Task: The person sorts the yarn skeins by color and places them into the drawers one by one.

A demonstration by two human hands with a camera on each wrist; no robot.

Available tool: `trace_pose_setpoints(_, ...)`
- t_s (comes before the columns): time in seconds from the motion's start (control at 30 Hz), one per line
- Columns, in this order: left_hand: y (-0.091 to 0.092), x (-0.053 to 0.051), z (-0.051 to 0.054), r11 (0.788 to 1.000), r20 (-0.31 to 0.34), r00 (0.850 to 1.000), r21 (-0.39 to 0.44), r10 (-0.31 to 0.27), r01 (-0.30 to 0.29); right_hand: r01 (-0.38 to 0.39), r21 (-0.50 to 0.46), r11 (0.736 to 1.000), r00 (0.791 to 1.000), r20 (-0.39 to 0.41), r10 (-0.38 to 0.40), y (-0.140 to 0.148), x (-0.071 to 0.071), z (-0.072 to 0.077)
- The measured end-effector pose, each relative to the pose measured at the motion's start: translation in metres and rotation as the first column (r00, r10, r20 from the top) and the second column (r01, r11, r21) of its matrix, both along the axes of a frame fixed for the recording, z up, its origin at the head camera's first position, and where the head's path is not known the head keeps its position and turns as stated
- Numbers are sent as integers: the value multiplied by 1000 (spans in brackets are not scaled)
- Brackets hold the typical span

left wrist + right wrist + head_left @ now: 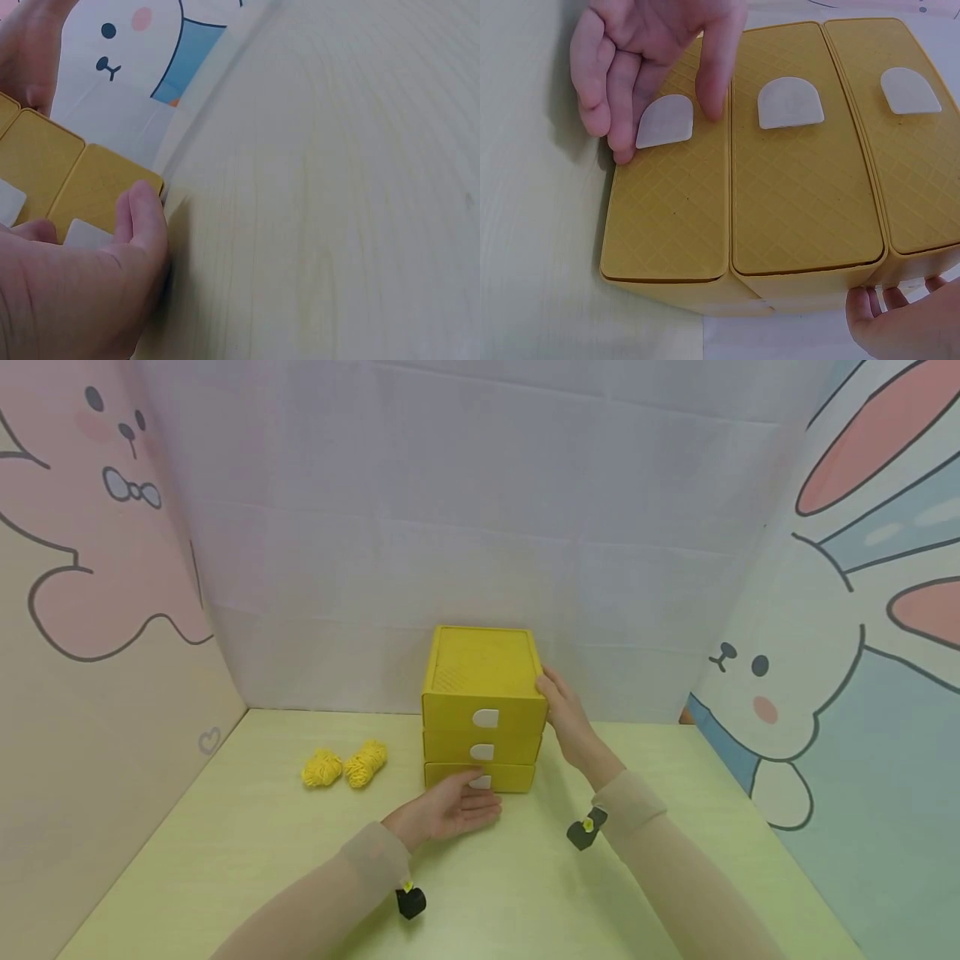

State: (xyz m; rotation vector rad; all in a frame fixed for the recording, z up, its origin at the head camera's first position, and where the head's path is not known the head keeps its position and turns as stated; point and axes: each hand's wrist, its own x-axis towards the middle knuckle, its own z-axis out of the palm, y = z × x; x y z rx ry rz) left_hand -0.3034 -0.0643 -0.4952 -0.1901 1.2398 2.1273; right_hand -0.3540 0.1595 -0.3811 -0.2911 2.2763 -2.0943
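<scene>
- Pink cartoon wall (127,585) at the left of the head view, with pale cloth (465,510) behind and a light wooden bench (247,843) below.
- Two yellow bundles of string, one (322,768) left of the other (366,763), lie on the bench left of centre, well apart from both hands.
- Left hand (444,810), just below centre: fingers fairly straight and pointing right, thumb held apart above them. Thumb and fingers lie on either side of the bottom white tab (666,121); whether they touch it, I cannot tell.
- Yellow set of drawers (483,660) at the centre, upright, three fronts stacked. Its bottom drawer (513,779) lies up and to the right from the left hand, long side running left to right. The left hand is clearly the nearer one to that bottom tab, and a straight pull would run toward the lower edge of the frame.
- Right hand (570,718), right of centre: thumb near the upper front corner, fingers against the right side, touching rather than wrapped, probably bracing it.
- Rabbit wall (795,668) at the far right.
</scene>
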Motion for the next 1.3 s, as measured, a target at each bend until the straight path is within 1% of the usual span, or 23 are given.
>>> trace_pose_setpoints(0.37, 3, -2, -4, 999, 5, 999, 8, 35, -35, -3, 1, 1000, 1000, -15, 3, 0, 1, 0)
trace_pose_setpoints(0.53, 3, -1, -4, 999, -2, 999, 0, 35, -35, 5, 5, 1000, 1000, -17, -4, -1, 2, 1)
trace_pose_setpoints(0.77, 2, 5, -4, 1000, -9, 1000, -2, 27, -27, -1, 2, 1000, 1000, -11, 1, -2, 2, 2)
trace_pose_setpoints(0.93, 0, 9, -5, 1000, -15, 1000, -5, 12, -12, 3, 7, 1000, 1000, -2, -3, -2, 0, 0)
trace_pose_setpoints(1.3, -4, 24, -3, 1000, -33, 999, -8, -26, 26, 7, 6, 1000, 1000, -4, -6, 0, -1, -1)
